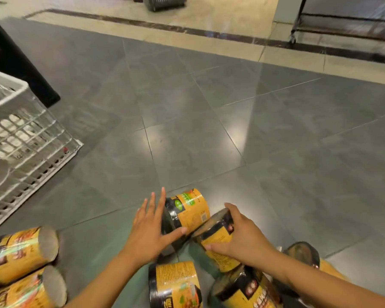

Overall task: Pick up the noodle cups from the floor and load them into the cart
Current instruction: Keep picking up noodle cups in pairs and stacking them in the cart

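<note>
Both cups in hand lie on their sides on the floor (209, 130), near the centre. The left grip (149, 230) is flat, with straight fingers laid against the far cup (187, 210). The right grip (242, 238) curls over the right cup (213, 235), thumb on its near side.

These cups look light, with glossy wrap that is probably slippery and thin walls that would dent if squeezed. The best hold is likely round the mid-body, or end to end between rim and base.

The cart (7, 92) at far left is blurred and cut by the frame, so its contents are unclear. The spare cups (20, 254) along the near edge are cropped, and one is half hidden behind the right forearm.
</note>
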